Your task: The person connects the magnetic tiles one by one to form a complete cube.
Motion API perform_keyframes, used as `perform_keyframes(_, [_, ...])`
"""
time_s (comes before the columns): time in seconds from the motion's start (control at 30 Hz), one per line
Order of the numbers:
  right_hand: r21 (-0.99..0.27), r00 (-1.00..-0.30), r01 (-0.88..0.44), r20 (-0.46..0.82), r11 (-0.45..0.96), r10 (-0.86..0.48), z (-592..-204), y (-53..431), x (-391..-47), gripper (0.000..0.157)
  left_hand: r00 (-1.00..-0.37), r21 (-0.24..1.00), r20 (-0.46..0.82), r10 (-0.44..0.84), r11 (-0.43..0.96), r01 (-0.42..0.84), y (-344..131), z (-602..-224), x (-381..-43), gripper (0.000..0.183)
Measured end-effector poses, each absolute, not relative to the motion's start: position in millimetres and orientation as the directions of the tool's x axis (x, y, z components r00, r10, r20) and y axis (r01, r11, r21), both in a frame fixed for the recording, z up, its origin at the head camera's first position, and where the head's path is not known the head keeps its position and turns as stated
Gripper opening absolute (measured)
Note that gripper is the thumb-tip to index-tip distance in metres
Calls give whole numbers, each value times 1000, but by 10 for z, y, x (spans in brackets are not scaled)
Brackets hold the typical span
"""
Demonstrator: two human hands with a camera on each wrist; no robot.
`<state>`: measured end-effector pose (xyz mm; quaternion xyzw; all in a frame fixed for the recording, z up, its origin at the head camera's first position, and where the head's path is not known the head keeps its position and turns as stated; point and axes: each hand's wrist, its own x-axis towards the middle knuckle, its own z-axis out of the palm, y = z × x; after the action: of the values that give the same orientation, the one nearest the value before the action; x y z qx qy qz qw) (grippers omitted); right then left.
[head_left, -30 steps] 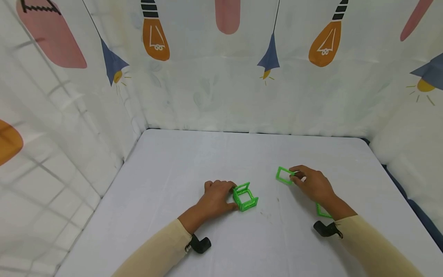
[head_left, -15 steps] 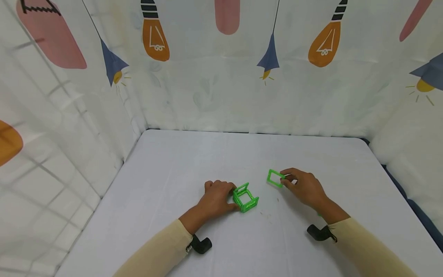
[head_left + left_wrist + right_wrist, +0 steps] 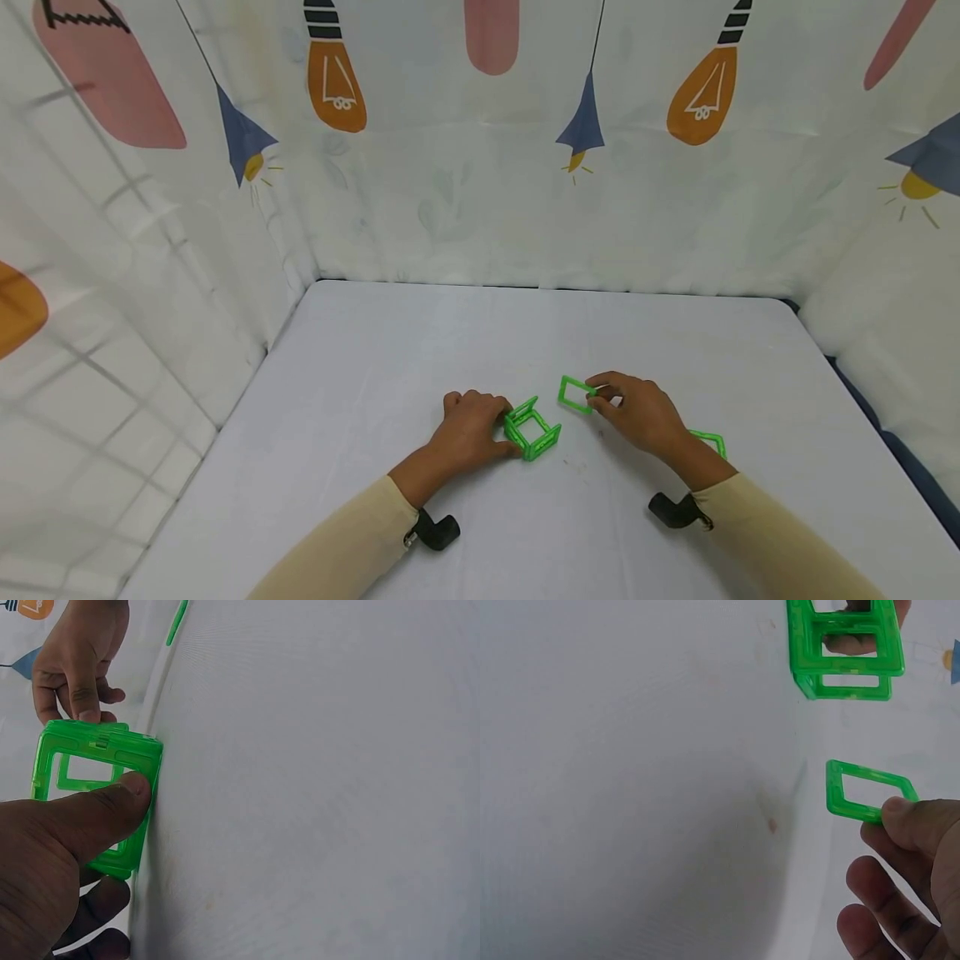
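Note:
Near the middle of the table, my left hand grips the side of a box-like frame of joined green magnetic tiles, its top uncovered. In the left wrist view the thumb lies across one tile of that frame. My right hand pinches a single green square magnetic tile by its edge between thumb and finger, above the table. A short gap separates this tile from the joined frame, as the right wrist view shows too. Beyond the right wrist lies another green tile, partly hidden by the forearm.
A white-covered table bears everything. Behind it and to the sides hang white curtains printed with lamps and bulbs. A few small brownish marks show on the cloth near the hands.
My right hand has moved left and slightly nearer with its tile, closing on the joined frame. More of the loose tile behind the forearm now shows. My left hand stays almost still.

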<state>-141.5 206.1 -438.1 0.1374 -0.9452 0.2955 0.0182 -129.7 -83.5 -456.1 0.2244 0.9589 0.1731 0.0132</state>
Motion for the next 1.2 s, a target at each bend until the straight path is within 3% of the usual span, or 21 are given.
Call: perform_keyframes(1.2, [-550, -949, -312, 139, 775, -283, -4517, 1748, -1338, 27, -900, 334, 43, 434, 843, 423, -843, -4570, -1312, 54])
